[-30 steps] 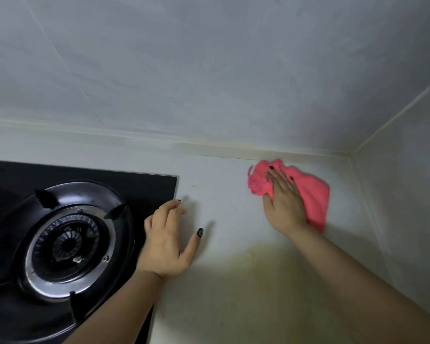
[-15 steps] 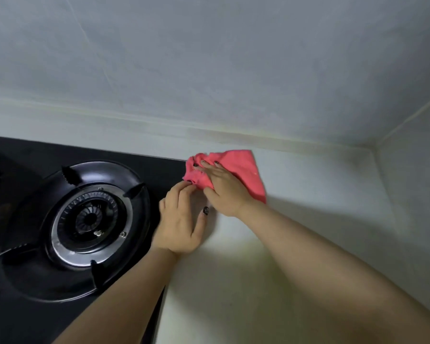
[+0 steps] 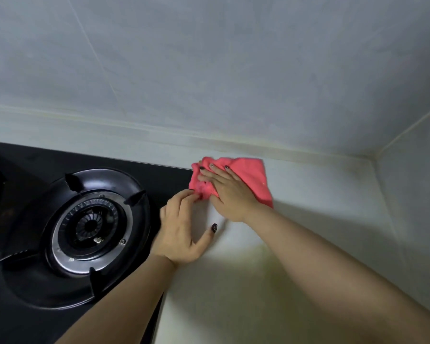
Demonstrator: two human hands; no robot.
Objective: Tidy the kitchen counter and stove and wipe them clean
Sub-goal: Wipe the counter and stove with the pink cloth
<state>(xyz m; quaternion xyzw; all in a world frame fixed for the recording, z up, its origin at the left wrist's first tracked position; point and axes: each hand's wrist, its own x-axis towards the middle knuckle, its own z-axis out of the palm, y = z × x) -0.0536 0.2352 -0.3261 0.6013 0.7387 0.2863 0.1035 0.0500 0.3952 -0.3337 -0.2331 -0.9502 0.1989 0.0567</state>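
Your right hand (image 3: pixel 230 192) lies flat, palm down, on the pink cloth (image 3: pixel 248 178), fingers spread and pressing it onto the pale counter (image 3: pixel 308 219) rather than gripping it. The cloth sits near the back edge of the counter, just beside the back right corner of the black stove (image 3: pixel 35 306), with its left, bunched end reaching that corner and its flatter right part showing past your knuckles toward the wall corner. Most of the cloth lies under and to the right of your right hand; your dark-painted fingertips rest on its crumpled left end. Your left hand (image 3: pixel 184 229) rests on the counter along the stove's right edge, just in front of the cloth, holding nothing: its thumb is stretched out to the right, its fingers are curled, and their tips touch the cloth's lower left fold. You cannot tell whether those fingers pinch the fabric or only meet it. The burner (image 3: pixel 91 225), with its black pan support, stands left of your left hand, well clear of the cloth. A yellowish stain (image 3: pixel 253 266) marks the counter between your forearms
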